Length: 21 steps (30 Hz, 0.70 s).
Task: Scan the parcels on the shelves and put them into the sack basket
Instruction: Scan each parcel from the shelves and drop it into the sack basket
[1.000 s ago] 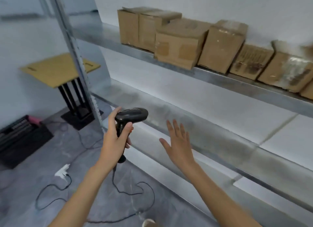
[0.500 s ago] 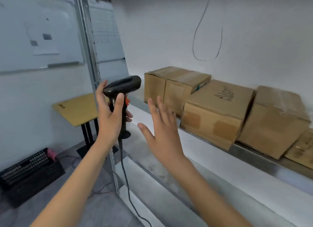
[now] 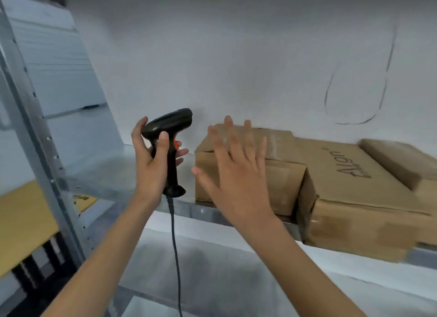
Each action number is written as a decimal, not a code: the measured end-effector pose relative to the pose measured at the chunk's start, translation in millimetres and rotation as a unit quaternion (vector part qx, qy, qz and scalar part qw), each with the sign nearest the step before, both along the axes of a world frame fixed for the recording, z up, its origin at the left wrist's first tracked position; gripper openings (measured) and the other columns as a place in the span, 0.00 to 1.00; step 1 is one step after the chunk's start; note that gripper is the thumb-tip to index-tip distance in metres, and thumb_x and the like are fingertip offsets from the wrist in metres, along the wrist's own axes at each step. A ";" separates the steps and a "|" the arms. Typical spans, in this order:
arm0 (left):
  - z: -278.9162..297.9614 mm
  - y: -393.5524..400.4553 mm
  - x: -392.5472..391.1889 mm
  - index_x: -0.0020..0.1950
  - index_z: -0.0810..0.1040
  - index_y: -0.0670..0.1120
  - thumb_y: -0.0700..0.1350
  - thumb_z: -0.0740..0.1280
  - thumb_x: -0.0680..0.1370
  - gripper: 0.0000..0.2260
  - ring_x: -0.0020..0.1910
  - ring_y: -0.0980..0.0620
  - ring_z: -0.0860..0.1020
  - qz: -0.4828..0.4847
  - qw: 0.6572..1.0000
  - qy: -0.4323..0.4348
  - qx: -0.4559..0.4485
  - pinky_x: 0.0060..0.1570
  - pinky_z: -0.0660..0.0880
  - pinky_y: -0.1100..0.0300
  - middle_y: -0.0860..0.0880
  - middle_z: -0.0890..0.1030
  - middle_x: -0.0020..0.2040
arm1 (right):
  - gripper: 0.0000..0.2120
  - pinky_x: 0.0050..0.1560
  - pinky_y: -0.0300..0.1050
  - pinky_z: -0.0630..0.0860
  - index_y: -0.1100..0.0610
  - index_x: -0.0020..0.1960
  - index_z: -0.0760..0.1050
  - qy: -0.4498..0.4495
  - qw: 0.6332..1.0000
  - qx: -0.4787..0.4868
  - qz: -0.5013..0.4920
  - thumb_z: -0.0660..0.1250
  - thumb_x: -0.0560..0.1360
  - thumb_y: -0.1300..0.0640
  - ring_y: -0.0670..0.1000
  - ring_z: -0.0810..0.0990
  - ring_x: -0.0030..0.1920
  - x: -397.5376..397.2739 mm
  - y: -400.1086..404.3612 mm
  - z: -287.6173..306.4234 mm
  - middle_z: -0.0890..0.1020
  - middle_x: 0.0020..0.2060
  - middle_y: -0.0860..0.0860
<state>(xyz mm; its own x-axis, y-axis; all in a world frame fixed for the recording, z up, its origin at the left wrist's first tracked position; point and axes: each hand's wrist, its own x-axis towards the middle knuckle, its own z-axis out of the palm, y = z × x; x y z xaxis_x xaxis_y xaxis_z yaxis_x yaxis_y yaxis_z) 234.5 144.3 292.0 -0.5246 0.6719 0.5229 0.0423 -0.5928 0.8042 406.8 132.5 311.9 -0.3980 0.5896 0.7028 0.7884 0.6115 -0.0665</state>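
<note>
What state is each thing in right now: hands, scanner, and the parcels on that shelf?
Left hand: grips the scanner's handle.
Scanner: held upright, head toward the parcels, cable hanging.
Right hand: fingers spread, in front of the leftmost parcel; contact unclear.
Leftmost parcel: closed, on the shelf.
Printed parcel: closed, beside it, on the shelf.
Far-right parcel: blurred.

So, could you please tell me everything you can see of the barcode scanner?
The barcode scanner is black, plastic-looking and pistol-shaped, with a rounded head, an orange trigger and a flared base from which a dark cable hangs. It is held upright in the air, head toward the leftmost cardboard box. The left hand grips its handle; nothing else touches it.
</note>
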 end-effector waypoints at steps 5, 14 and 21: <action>-9.1 22.3 -34.4 0.74 0.61 0.61 0.56 0.63 0.80 0.23 0.46 0.44 0.86 -0.101 0.995 -0.006 0.016 0.46 0.83 0.57 0.48 0.85 0.43 | 0.46 0.74 0.66 0.31 0.47 0.82 0.46 -0.039 0.988 -0.043 -0.144 0.47 0.72 0.23 0.63 0.34 0.79 -46.7 18.1 18.1 0.41 0.81 0.54; -22.4 11.4 -59.5 0.74 0.61 0.60 0.56 0.64 0.79 0.25 0.52 0.38 0.84 -0.168 0.984 -0.052 -0.007 0.51 0.83 0.51 0.48 0.83 0.45 | 0.37 0.78 0.66 0.43 0.50 0.77 0.61 -0.072 0.960 -0.095 -0.253 0.53 0.77 0.29 0.64 0.58 0.78 -64.6 13.7 14.0 0.68 0.76 0.53; -37.4 -3.8 -53.0 0.73 0.61 0.62 0.53 0.62 0.84 0.19 0.53 0.44 0.85 -0.187 0.978 -0.089 -0.027 0.55 0.81 0.52 0.50 0.84 0.42 | 0.31 0.73 0.66 0.59 0.49 0.76 0.69 0.040 0.977 0.005 -0.211 0.59 0.77 0.36 0.67 0.63 0.76 -58.8 -16.6 -12.6 0.71 0.74 0.48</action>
